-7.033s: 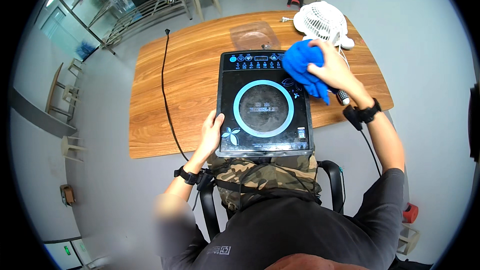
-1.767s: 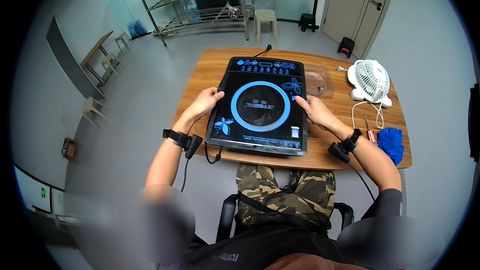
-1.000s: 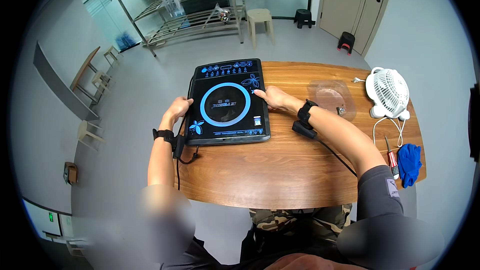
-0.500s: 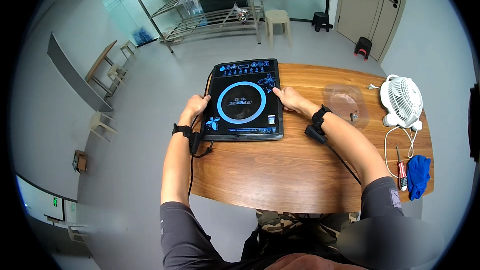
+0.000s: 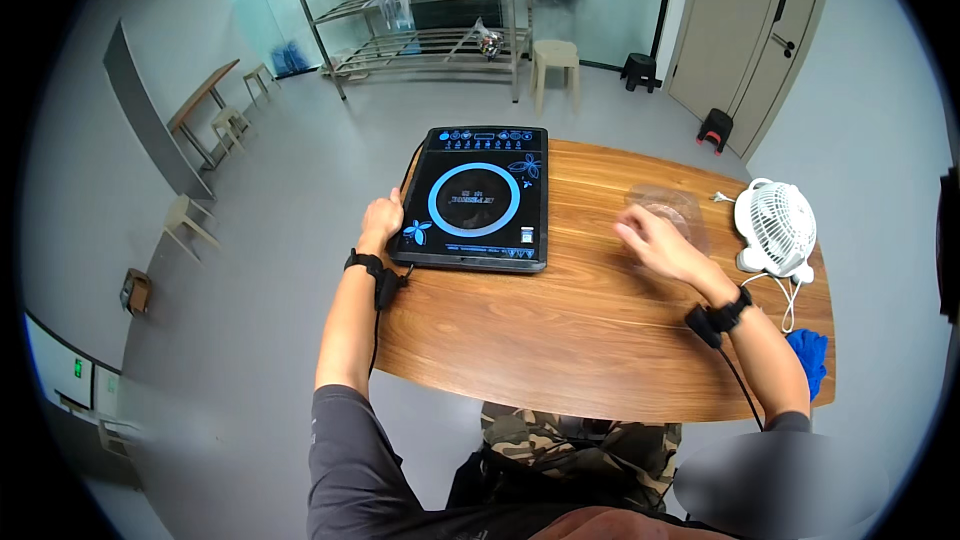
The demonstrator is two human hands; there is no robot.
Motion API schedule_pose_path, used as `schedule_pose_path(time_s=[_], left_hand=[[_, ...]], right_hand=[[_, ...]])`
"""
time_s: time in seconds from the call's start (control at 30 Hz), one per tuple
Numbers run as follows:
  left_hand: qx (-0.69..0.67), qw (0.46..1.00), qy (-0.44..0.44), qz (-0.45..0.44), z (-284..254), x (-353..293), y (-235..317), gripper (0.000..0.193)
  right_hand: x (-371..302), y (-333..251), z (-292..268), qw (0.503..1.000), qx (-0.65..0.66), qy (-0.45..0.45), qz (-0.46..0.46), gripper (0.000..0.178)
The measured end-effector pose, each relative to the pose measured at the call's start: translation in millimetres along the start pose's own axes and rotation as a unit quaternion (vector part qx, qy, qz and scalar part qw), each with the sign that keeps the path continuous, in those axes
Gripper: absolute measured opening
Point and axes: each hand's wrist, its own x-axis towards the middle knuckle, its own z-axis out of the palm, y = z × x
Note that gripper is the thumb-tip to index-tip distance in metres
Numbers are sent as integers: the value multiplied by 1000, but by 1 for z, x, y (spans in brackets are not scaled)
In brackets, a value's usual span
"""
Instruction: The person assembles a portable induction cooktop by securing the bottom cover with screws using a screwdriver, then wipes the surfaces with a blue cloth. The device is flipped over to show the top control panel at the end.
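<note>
A black induction cooker [image 5: 472, 195] with a blue ring lies flat on the wooden table's left part. My left hand [image 5: 381, 219] grips its left edge, the fingers partly hidden along the side. Off to the right, my right hand [image 5: 662, 242] hovers by a clear plastic tray [image 5: 684, 202], fingers apart and holding nothing that I can see. The hand covers the tray's near part. Beyond the tray stands a small white fan [image 5: 777, 228] with its cord.
The wooden table [image 5: 560, 340] has a curved edge close to me. A blue cloth [image 5: 808, 358] lies by its right edge, partly behind my forearm. Past the table are a metal shelf rack [image 5: 430, 45], a beige stool [image 5: 555, 62] and black stools [image 5: 640, 70].
My right hand has let go of the cooker's right side and moved right to the tray. My left hand stays at the left edge. The screwdriver by the cloth is now hidden.
</note>
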Motion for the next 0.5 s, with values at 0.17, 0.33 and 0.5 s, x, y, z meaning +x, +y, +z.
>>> schedule_pose_path(time_s=[0.17, 0.33, 0.5], left_hand=[[10, 999, -4, -47, -23, -29, 16, 61], [28, 999, 16, -40, -31, -46, 11, 58], [96, 990, 91, 52, -36, -90, 20, 52]], right_hand=[[-102, 43, -36, 992, -2, 100, 76, 31], [-159, 68, -40, 990, -77, 89, 81, 22], [-199, 86, -33, 982, -138, 95, 88, 22]])
